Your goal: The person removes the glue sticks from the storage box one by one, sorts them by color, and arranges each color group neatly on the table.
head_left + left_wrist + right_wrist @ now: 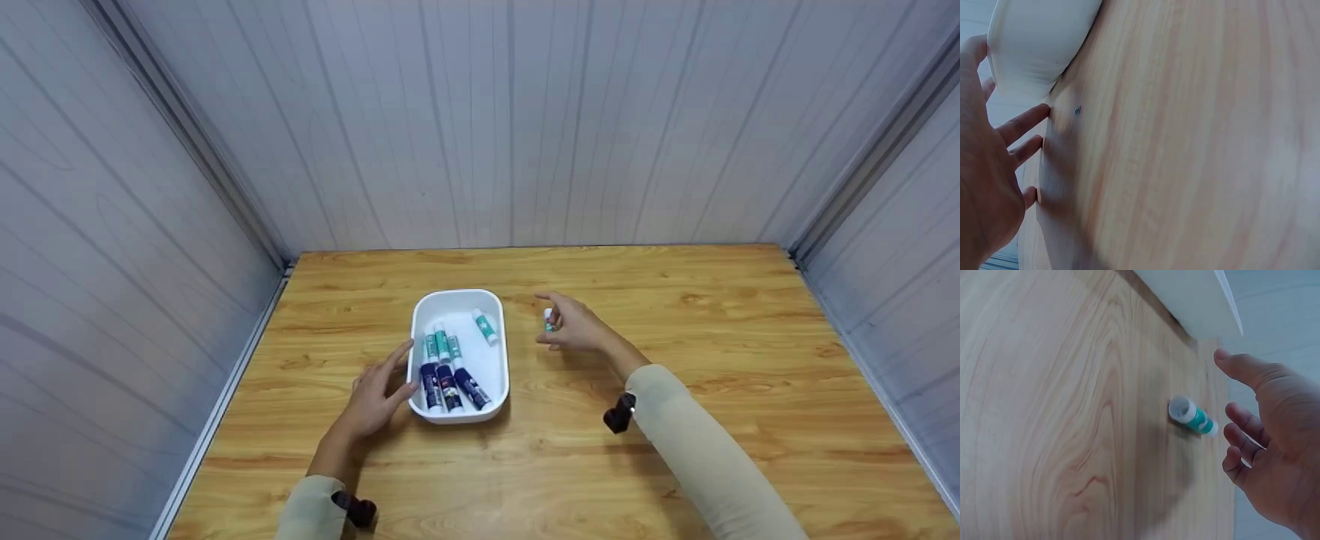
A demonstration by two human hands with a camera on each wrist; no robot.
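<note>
A wooden table (675, 420) with a light, streaky grain carries everything, closed in by pale panel walls on the left, right and far sides. A white tray (499, 375) with rounded corners sits directly on it, a little left of the middle. Just to the right of the tray, a small teal-and-white tube (548, 320) stands on the bare wood, apart from the tray. The left hand (375, 397) rests on the tabletop against the tray's near left side.
</note>
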